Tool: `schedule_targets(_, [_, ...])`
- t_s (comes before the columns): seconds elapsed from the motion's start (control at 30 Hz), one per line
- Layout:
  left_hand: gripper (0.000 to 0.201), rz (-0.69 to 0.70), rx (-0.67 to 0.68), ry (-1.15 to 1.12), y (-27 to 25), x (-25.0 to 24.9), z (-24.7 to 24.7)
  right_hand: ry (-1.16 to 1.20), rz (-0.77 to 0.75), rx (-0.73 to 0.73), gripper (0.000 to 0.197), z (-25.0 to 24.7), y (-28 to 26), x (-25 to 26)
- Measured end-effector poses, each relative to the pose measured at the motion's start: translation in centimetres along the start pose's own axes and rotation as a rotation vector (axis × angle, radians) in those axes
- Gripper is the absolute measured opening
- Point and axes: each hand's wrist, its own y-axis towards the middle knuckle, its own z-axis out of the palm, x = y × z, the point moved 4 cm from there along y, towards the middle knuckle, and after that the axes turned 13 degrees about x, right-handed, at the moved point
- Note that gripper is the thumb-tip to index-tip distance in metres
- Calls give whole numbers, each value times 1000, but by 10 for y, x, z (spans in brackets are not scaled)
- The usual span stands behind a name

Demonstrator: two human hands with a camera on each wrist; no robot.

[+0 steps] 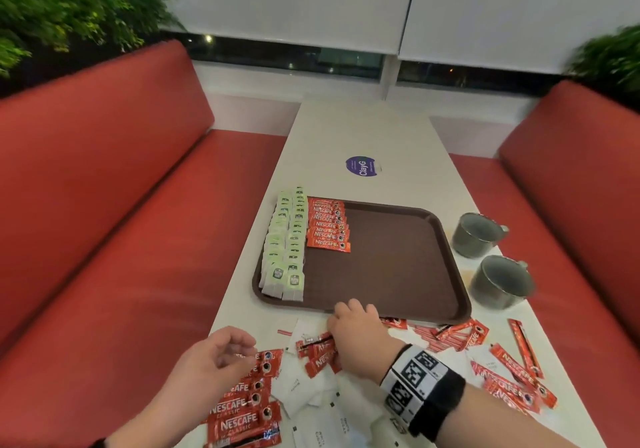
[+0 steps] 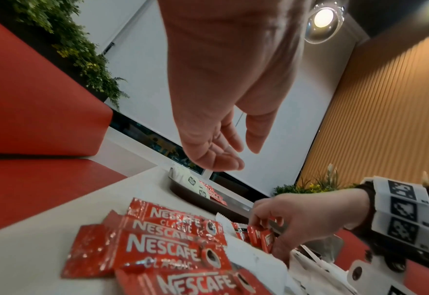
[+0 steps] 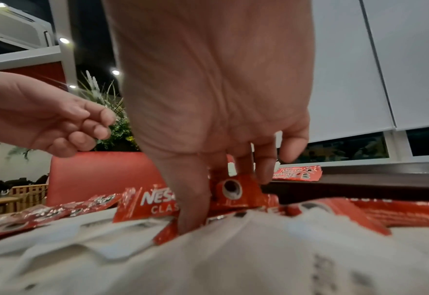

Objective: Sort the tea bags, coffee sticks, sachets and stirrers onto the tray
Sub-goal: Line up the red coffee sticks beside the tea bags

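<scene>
Sorting state: brown tray [image 1: 398,267] lies on the white table [image 1: 363,129], partly filled.
Tea bags: pale green tea bags [image 1: 285,246] stand in two overlapping rows along the tray's left edge.
Coffee sticks on tray: red coffee sticks [image 1: 328,226] lie in an overlapping row just right of the tea bags, at the tray's far left corner.
Loose coffee sticks: more red sticks [image 1: 242,409] lie fanned on the table near the tray's front left; others [image 1: 512,378] are scattered off its front right.
Sachets: white sachets [image 1: 311,402] lie heaped on the table in front of the tray, their print too small to read.
Right hand: right hand [image 1: 356,336] is just in front of the tray's near rim, fingers and thumb curled round a small bunch of red sticks [image 3: 229,187].
Left hand: left hand [image 1: 214,361] hovers above the fanned sticks, fingers loosely curled, holding nothing.
Cups: two grey cups [image 1: 491,257] stand just right of the tray.
Hard to tell: how many sticks the right hand holds; the thin red strips [image 1: 446,340] off the tray's front right corner are too small to identify.
</scene>
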Motion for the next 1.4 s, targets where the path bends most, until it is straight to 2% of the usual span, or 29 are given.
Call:
schedule_targets(0.23, [14, 31, 58, 94, 27, -15, 25, -30, -79, -26, 32, 3, -8, -2])
schedule_targets(0.4, [20, 28, 142, 167, 44, -17, 45, 27, -92, -75, 33, 1, -13, -10])
schedule_targets(0.57, [29, 52, 114, 266, 56, -24, 58, 51, -103, -136, 26, -2, -18, -14])
schedule_targets(0.63, [44, 53, 116, 454, 59, -30, 66, 52, -126, -150, 25, -4, -21, -14])
schedule_targets(0.7, [56, 52, 108, 789, 61, -38, 73, 54, -188, -178, 24, -7, -23, -12])
schedule_targets(0.73, [56, 53, 95, 933, 61, -45, 77, 20, -225, -211, 20, -8, -23, -10])
schedule_targets(0.8, [46, 83, 79, 1051, 63, -54, 82, -52, -251, -263, 16, -10, -24, -6])
schedule_targets(0.87, [32, 118, 133, 912, 67, -59, 85, -44, -288, -343, 28, -16, -26, -6])
schedule_targets(0.97, [18, 111, 294, 683, 71, -58, 86, 26, -347, -310, 32, -27, -29, -14])
schedule_targets(1.03, [10, 97, 320, 622, 70, -55, 83, 237, -287, -267, 35, -30, -28, -32])
schedule_targets(1.1, [17, 92, 320, 549, 70, -48, 79, 413, -176, -239, 33, -28, -26, -49])
schedule_targets(1.23, [14, 62, 338, 275, 63, -36, 69, 245, -110, -37, 31, -6, -18, -47])
schedule_targets(1.4, [10, 52, 304, 136, 54, -30, 60, -6, -88, 18, 21, 6, -8, -24])
